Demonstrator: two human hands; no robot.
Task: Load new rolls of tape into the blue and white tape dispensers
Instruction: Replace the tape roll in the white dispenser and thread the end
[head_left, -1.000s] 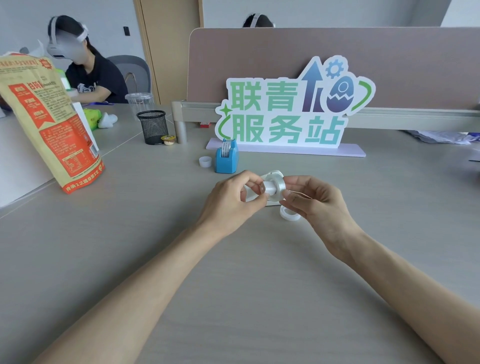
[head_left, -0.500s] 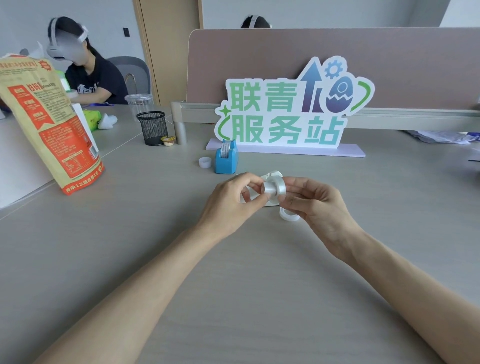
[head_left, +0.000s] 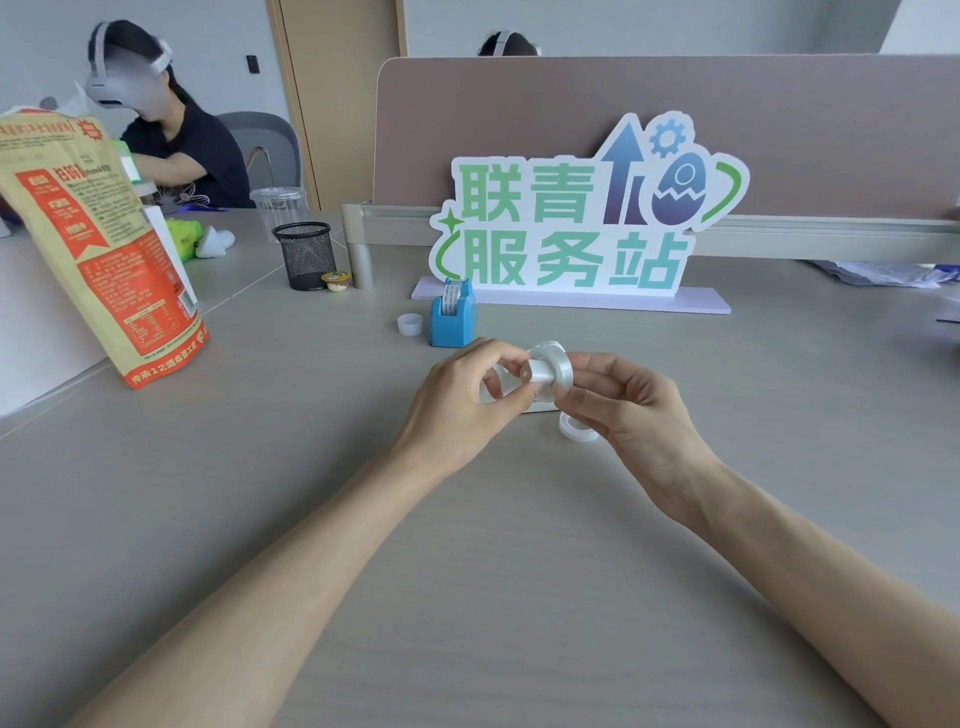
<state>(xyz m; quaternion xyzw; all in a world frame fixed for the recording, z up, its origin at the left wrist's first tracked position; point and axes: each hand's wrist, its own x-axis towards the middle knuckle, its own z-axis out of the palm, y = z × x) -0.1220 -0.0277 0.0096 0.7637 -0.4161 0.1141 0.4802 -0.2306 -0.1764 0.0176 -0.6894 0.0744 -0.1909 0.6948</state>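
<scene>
My left hand (head_left: 462, 400) pinches the end of a white spindle (head_left: 535, 373) above the desk. A clear tape roll (head_left: 558, 366) sits around that spindle, and the fingers of my right hand (head_left: 639, 410) grip its right side. The white dispenser (head_left: 540, 408) lies on the desk behind my hands, mostly hidden. A second clear tape roll (head_left: 577, 432) lies flat under my right fingers. The blue dispenser (head_left: 452, 319) stands upright farther back with a roll in it. A small white core (head_left: 409, 324) sits left of it.
A large green and blue sign (head_left: 587, 218) on a lilac base stands behind the blue dispenser. An orange printed bag (head_left: 98, 249) stands at the left. A black mesh cup (head_left: 305, 254) is at the back left. A person sits at the neighbouring desk.
My right fingers have closed in from the right onto the tape roll. My left hand keeps its pinch on the spindle and both hands stay in the same place.
</scene>
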